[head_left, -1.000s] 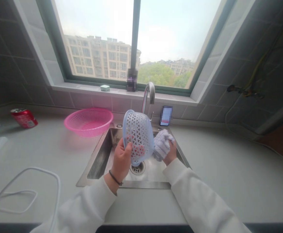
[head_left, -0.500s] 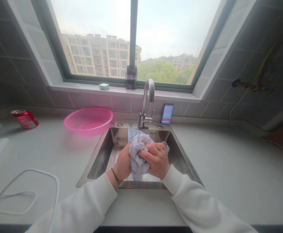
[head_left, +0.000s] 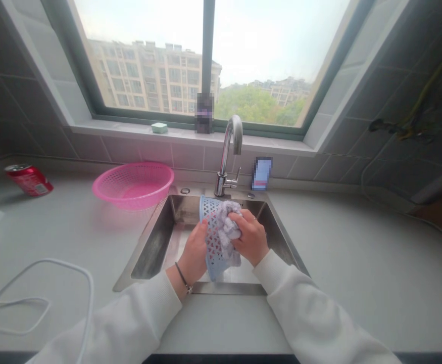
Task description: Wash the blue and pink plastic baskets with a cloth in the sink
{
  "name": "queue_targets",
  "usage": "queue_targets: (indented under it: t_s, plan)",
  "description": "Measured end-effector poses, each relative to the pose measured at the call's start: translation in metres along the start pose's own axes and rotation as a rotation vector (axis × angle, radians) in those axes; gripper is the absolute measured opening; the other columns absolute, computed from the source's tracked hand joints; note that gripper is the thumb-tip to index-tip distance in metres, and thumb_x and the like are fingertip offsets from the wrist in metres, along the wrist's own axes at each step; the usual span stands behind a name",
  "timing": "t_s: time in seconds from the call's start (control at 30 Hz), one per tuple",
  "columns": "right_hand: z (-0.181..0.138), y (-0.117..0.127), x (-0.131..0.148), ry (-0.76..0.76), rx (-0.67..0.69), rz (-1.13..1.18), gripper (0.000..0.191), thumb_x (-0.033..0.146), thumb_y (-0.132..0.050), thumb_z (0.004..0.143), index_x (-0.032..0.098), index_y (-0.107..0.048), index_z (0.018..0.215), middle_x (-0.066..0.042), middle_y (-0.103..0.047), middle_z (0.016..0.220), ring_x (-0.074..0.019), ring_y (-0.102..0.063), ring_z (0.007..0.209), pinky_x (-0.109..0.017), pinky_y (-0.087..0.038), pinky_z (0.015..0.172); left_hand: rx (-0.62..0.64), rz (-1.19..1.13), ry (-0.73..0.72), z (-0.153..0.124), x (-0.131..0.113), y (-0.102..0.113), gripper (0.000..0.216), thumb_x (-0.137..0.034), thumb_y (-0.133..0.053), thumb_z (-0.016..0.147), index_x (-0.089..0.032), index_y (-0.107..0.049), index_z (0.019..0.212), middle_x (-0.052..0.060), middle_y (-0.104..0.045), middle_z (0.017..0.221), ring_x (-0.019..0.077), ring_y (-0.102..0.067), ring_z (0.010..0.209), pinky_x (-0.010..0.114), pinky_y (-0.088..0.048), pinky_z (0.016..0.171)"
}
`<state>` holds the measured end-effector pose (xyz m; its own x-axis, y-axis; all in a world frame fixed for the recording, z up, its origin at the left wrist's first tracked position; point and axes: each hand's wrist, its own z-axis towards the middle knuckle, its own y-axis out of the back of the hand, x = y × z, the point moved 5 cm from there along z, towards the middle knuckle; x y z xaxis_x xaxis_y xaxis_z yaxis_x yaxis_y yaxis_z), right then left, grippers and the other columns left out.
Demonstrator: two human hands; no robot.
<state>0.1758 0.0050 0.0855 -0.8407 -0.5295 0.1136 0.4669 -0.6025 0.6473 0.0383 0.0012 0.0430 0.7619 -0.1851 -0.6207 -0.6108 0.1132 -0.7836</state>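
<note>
Gripping what, that left hand (head_left: 195, 253)?

It is clamping the blue basket (head_left: 210, 237) by its side, thumb pressing on the triangle mesh, fingers curling round the far face where I am not seeing them.

And where is the basket sitting?

It is not sitting at all. It is hanging tipped on its side over the basin of the sink (head_left: 156, 242), just below and in front of the faucet (head_left: 230, 151), with its rim facing away towards the tap.

What is the right hand (head_left: 249, 237) doing?

It is closing tightly on a bunched pale cloth (head_left: 226, 227), fingers folding over the wad, and it is pushing that cloth against the basket's mesh. Cloth and basket are touching; the two hands are working just beside each other, with the basket between them.

Is water running?

I am not making out any stream from the spout.

What is lying around them?

A pink basket (head_left: 133, 184) is resting on the counter (head_left: 357, 263) at the sink's left corner, its edge overhanging the basin slightly. Further left a red can (head_left: 27, 179) is lying on its side near the wall, and a white cable (head_left: 54, 283) is looping across the near left counter. A small green block (head_left: 159, 127) is sitting on the window sill, well apart from the hands.
</note>
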Motion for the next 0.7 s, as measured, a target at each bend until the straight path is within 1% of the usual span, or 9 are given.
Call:
queue_targets:
  t_s: [0.1,0.2,0.27,0.3,0.4,0.47,0.5,0.63,0.7]
  plan:
    - [-0.007,0.009,0.021,0.168,-0.046,0.042,0.024,0.026,-0.065,0.081,0.025,-0.073,0.104,-0.009,-0.066,0.103,-0.0220,-0.062,0.088,-0.030,-0.050,0.072,-0.020,0.053,-0.038,-0.001,-0.011,0.001,0.036,-0.042,-0.067,0.092,-0.012,-0.068,0.112,0.010,-0.078,0.102,0.0277,-0.074,0.099,0.041,-0.058,0.094]
    - [-0.016,0.009,0.052,0.391,0.001,0.070,0.016,0.026,-0.062,0.085,0.026,-0.073,0.096,-0.008,-0.064,0.094,-0.0210,-0.059,0.080,-0.031,-0.050,0.074,-0.098,0.066,-0.108,0.000,-0.023,0.008,0.039,-0.045,-0.068,0.090,-0.010,-0.069,0.108,0.011,-0.078,0.101,0.0270,-0.074,0.094,0.038,-0.059,0.090]
    - [-0.020,0.005,0.064,0.454,0.049,0.070,0.016,0.022,-0.060,0.084,0.026,-0.073,0.093,-0.006,-0.062,0.088,-0.0202,-0.057,0.077,-0.031,-0.049,0.073,-0.150,0.056,-0.132,0.002,-0.025,0.013,0.042,-0.047,-0.066,0.091,-0.009,-0.069,0.108,0.012,-0.078,0.101,0.0274,-0.075,0.093,0.038,-0.059,0.089]
    - [-0.020,0.004,0.065,0.448,0.064,0.058,0.017,0.020,-0.060,0.083,0.026,-0.073,0.093,-0.006,-0.062,0.089,-0.0202,-0.057,0.077,-0.031,-0.049,0.071,-0.170,0.050,-0.131,0.003,-0.023,0.014,0.042,-0.048,-0.066,0.091,-0.009,-0.069,0.108,0.012,-0.078,0.100,0.0274,-0.075,0.093,0.038,-0.059,0.088]
    - [-0.017,0.002,0.056,0.324,0.075,-0.001,0.022,0.021,-0.063,0.079,0.028,-0.074,0.098,-0.007,-0.065,0.096,-0.0211,-0.058,0.079,-0.030,-0.047,0.067,-0.205,0.058,-0.108,0.002,-0.012,0.016,0.040,-0.048,-0.068,0.089,-0.011,-0.069,0.105,0.010,-0.078,0.096,0.0254,-0.075,0.089,0.036,-0.059,0.087]
    - [-0.013,0.003,0.045,0.203,0.097,-0.036,0.027,0.023,-0.066,0.077,0.028,-0.074,0.102,-0.008,-0.066,0.101,-0.0220,-0.059,0.082,-0.029,-0.047,0.066,-0.178,0.103,-0.102,0.000,-0.004,0.012,0.043,-0.052,-0.069,0.088,-0.013,-0.069,0.108,0.010,-0.078,0.101,0.0257,-0.074,0.093,0.036,-0.057,0.090]
    - [-0.010,0.003,0.040,0.139,0.117,-0.050,0.029,0.023,-0.066,0.077,0.029,-0.074,0.105,-0.008,-0.066,0.103,-0.0224,-0.060,0.084,-0.029,-0.047,0.066,-0.148,0.153,-0.093,-0.002,-0.001,0.009,0.046,-0.054,-0.068,0.088,-0.014,-0.070,0.110,0.010,-0.077,0.105,0.0267,-0.073,0.099,0.036,-0.056,0.093]
    - [0.001,0.002,0.026,-0.096,0.215,-0.084,0.039,0.019,-0.065,0.075,0.031,-0.071,0.112,-0.007,-0.067,0.111,-0.0227,-0.062,0.091,-0.027,-0.047,0.067,-0.090,0.390,-0.183,-0.010,0.000,0.002,0.047,-0.058,-0.072,0.084,-0.017,-0.074,0.106,0.010,-0.077,0.108,0.0286,-0.067,0.112,0.034,-0.051,0.100]
    - [0.006,0.001,0.024,-0.145,0.226,-0.089,0.040,0.019,-0.065,0.075,0.031,-0.071,0.112,-0.006,-0.067,0.111,-0.0222,-0.062,0.091,-0.026,-0.047,0.066,-0.066,0.455,-0.211,-0.011,-0.003,0.001,0.046,-0.059,-0.071,0.084,-0.018,-0.075,0.104,0.010,-0.077,0.107,0.0288,-0.066,0.112,0.033,-0.051,0.100]
